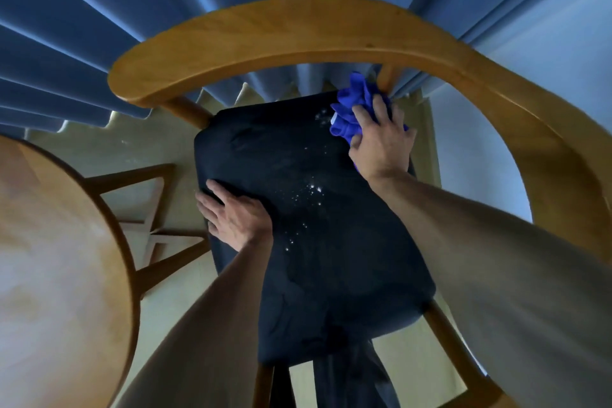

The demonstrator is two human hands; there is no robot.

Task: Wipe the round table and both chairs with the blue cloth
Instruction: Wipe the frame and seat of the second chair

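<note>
I look straight down on a wooden chair (pixel 298 33) with a curved backrest and a dark padded seat (pixel 331 242). White crumbs or specks dot the middle of the seat. My right hand (pixel 381 142) grips the bunched blue cloth (pixel 354 103) at the seat's far right corner, beside a backrest post. My left hand (pixel 235 212) lies flat with straight fingers on the seat's left edge. The round wooden table (pixel 49 258) fills the lower left. A second chair is not in view.
Blue pleated curtains (pixel 99 26) hang close behind the chair. The table's wooden leg frame (pixel 149 219) crosses the pale floor (pixel 149 152) between table and chair. A pale wall (pixel 546 60) stands at the right.
</note>
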